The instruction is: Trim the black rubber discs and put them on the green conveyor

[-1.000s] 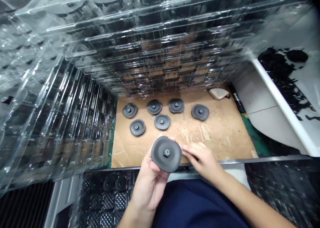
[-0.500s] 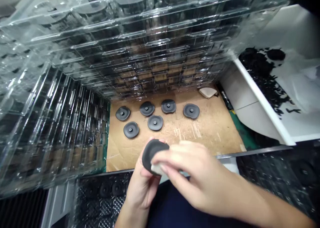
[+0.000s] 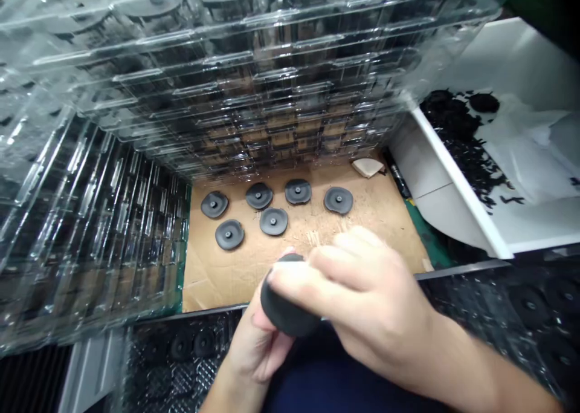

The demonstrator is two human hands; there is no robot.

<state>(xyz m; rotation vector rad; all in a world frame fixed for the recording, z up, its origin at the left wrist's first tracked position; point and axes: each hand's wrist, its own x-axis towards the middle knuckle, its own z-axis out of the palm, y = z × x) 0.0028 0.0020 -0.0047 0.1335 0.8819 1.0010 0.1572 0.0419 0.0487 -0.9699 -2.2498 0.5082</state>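
Observation:
My left hand (image 3: 260, 346) grips a black rubber disc (image 3: 290, 316) from below, just past the front edge of the cardboard-covered bench. Over the disc's face lies my right hand (image 3: 357, 292), its fingers curled and smeared by motion. The white pad it pinched a moment ago is now hidden behind the fingers. Several dark discs with small centre studs lie beyond my hands on the cardboard; the nearest is a grey-black disc (image 3: 273, 221).
Tall stacks of clear plastic trays (image 3: 290, 74) wall off the back and left. At right stands a white bin (image 3: 471, 189) with black scraps (image 3: 453, 123). A folded white wedge (image 3: 367, 167) and a black marker (image 3: 397, 174) lie near it. Discs in trays (image 3: 193, 343) sit below the edge.
The right hand has swept across the disc, covering the white pad. The held disc has tilted, and its lower part now shows. The whole view has shifted slightly.

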